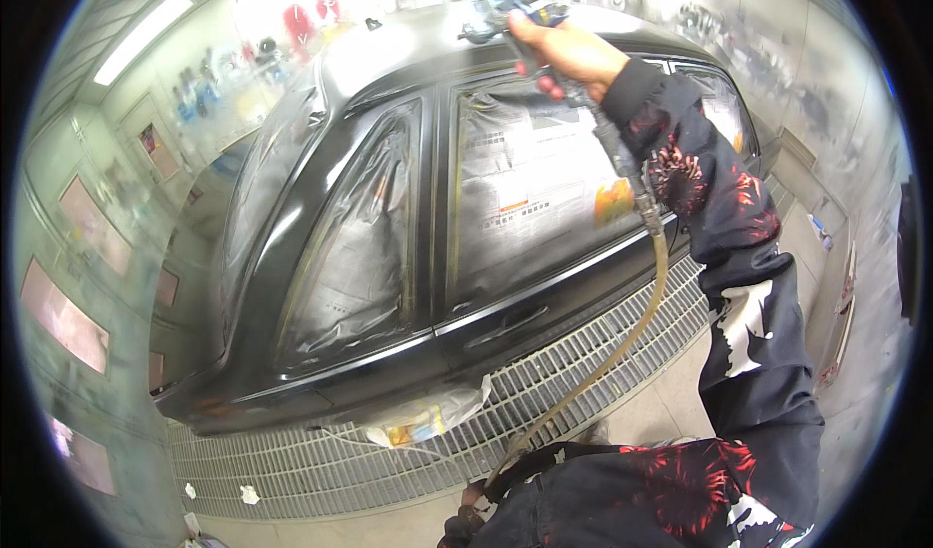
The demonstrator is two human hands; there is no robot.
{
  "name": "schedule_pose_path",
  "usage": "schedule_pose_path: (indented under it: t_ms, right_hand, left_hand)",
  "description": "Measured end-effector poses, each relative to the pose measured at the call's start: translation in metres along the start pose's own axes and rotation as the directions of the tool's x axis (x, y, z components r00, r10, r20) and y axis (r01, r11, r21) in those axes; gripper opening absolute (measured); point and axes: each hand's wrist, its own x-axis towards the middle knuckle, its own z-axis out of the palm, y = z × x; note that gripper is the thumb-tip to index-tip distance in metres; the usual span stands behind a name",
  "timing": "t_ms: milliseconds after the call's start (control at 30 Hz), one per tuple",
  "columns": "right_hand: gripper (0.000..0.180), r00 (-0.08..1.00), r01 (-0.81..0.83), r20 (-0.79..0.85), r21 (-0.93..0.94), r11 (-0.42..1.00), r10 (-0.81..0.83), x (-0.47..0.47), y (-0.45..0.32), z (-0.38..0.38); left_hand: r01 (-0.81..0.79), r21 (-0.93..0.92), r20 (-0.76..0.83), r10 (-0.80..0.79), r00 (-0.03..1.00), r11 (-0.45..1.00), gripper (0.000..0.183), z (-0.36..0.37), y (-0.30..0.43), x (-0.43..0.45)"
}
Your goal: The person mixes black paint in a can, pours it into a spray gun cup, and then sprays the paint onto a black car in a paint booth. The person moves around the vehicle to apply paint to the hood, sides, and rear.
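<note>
My right hand [557,52] is raised over the roof edge of a black car [393,45], gripping a spray gun [485,12] with a cup on top. From the gun's handle an air hose [656,286] curves down across the car's side to my left hand [477,495], which is low at the bottom, closed around the hose near my body. Printed masking paper [532,176] covers the door window, and crumpled masking sheet [357,264] covers the rear side window. The bodywork looks dark and glossy.
A metal floor grating [568,373] runs along the car's side. Torn masking paper [430,417] hangs low by the body. Booth walls with windows [95,220] stand at the left, and a paint-marked wall [824,103] is at the right.
</note>
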Motion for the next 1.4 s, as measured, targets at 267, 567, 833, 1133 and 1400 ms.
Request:
schedule_pose_path:
  t_ms: [267, 567, 833, 1133, 1400]
  right_hand:
    - [0.050, 0.979, -0.055, -0.201, -0.036, 0.998, 0.047, 0.014, 0.068, -0.149]
    - [0.050, 0.928, -0.102, -0.356, 0.034, 0.994, 0.107, 0.011, 0.154, -0.337]
    - [0.052, 0.792, -0.098, -0.599, 0.068, 0.993, 0.120, 0.032, 0.250, -0.492]
    - [0.044, 0.765, -0.069, -0.631, 0.121, 0.990, 0.131, -0.011, 0.288, -0.465]
    - [0.041, 0.982, -0.007, -0.182, 0.246, 0.969, 0.054, -0.029, 0.205, -0.256]
  left_hand:
    - [-0.053, 0.061, 0.097, 0.047, 0.994, 0.997, 0.034, -0.004, 0.047, 0.066]
    - [-0.174, 0.172, 0.204, 0.138, 0.969, 0.970, 0.031, 0.036, 0.135, 0.157]
    - [0.000, 0.232, 0.375, -0.089, 0.923, 0.973, 0.048, 0.154, 0.083, 0.248]
    - [0.142, 0.117, 0.318, -0.173, 0.932, 0.983, 0.051, 0.121, 0.165, 0.227]
    - [0.231, 0.146, 0.059, -0.241, 0.969, 0.962, 0.049, 0.114, 0.123, 0.178]
